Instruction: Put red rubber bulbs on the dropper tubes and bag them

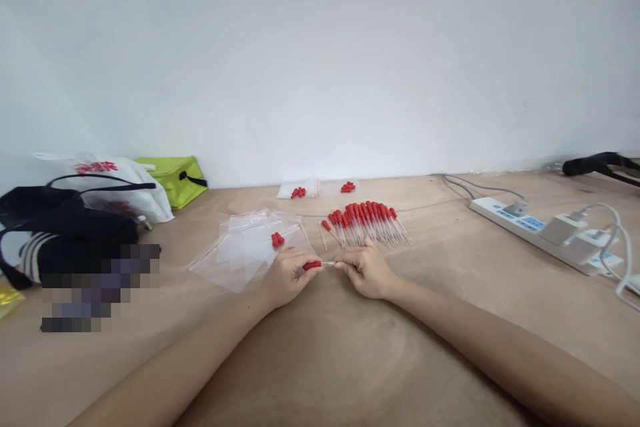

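My left hand (289,277) pinches a red rubber dropper bulb (312,265). From the bulb a thin clear glass tube (328,263) runs to the right, and the fingers of my right hand (369,269) are closed on it. Tube and bulb meet in a line between the two hands, held just above the table. Beyond my right hand lies a row of red-capped glass droppers (370,220), side by side. Past my left hand, a pair of loose red bulbs (277,239) rests on clear zip bags (235,247).
Against the wall lie small bags (283,191) with more red bulbs (299,193). On the left stand a green bag (175,180), a white plastic bag (145,193) and a black bag (85,233). A power strip (530,230) with plugged-in chargers and cables lies right.
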`<state>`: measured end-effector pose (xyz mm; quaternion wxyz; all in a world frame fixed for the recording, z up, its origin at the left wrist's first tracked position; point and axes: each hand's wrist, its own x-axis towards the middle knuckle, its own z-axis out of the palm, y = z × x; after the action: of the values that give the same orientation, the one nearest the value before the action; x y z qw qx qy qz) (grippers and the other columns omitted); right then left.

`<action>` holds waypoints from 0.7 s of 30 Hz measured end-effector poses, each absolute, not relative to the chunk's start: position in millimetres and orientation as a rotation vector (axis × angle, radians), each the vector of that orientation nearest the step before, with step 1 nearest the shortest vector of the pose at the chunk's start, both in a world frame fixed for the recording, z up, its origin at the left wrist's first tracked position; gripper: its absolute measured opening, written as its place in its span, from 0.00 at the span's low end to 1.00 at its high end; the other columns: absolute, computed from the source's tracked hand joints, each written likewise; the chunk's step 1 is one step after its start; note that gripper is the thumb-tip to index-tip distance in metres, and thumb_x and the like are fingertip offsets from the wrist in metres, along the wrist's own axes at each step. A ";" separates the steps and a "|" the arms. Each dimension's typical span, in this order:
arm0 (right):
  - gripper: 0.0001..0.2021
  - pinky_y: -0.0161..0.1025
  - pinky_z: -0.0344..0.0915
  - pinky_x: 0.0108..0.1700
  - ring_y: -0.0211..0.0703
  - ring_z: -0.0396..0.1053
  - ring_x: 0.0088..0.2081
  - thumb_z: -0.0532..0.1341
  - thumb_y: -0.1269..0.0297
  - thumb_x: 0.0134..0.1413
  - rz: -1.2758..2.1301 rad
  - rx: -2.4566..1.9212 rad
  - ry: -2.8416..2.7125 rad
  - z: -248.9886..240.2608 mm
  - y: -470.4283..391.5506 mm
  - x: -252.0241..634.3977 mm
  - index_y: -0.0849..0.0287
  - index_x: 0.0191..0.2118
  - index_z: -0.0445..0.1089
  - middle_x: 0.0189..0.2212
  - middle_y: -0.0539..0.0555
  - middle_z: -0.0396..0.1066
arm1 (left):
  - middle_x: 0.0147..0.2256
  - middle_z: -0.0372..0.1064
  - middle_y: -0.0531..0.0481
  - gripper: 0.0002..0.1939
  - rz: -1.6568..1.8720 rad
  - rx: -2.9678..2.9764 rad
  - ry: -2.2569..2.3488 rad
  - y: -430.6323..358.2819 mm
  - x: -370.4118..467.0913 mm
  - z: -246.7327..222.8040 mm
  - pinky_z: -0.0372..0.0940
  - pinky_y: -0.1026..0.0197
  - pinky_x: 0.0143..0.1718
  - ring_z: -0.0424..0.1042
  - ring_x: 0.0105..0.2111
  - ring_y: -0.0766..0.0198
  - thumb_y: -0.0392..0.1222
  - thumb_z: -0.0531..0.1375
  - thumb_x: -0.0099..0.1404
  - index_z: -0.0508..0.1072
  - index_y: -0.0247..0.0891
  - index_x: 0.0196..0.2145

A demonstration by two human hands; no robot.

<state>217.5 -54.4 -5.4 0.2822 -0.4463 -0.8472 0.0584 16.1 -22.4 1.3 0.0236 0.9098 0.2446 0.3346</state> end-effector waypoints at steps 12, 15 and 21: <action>0.10 0.36 0.39 0.33 0.33 0.58 0.24 0.49 0.68 0.55 -0.030 -1.158 -2.355 1.5 -54.4 214.3 0.58 0.31 0.68 0.25 0.48 0.69 | 0.26 0.73 0.52 0.08 0.956 2.751 0.800 -22.5 16.8 6.8 0.55 0.60 0.35 0.68 0.25 0.66 0.41 0.54 0.61 0.71 0.38 0.30; 0.10 0.36 0.39 0.33 0.32 0.57 0.24 0.50 0.68 0.54 -0.119 -1.130 -2.363 -0.3 -53.6 217.7 0.58 0.30 0.68 0.24 0.47 0.69 | 0.26 0.74 0.54 0.07 0.927 2.733 0.808 -22.7 14.1 8.0 0.54 0.59 0.37 0.68 0.22 0.67 0.42 0.54 0.60 0.72 0.40 0.31; 0.09 0.37 0.39 0.32 0.32 0.55 0.22 0.51 0.70 0.52 -0.218 -1.104 -2.333 -11.3 -53.6 220.7 0.57 0.31 0.68 0.23 0.47 0.68 | 0.27 0.75 0.54 0.07 0.929 2.707 0.832 -24.8 14.5 4.7 0.54 0.57 0.38 0.69 0.22 0.67 0.42 0.55 0.60 0.72 0.41 0.30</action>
<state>220.7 -53.6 -11.3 0.2724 -0.4102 -0.8666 -0.0809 14.5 -24.8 4.7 0.0806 0.9053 0.2782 0.3108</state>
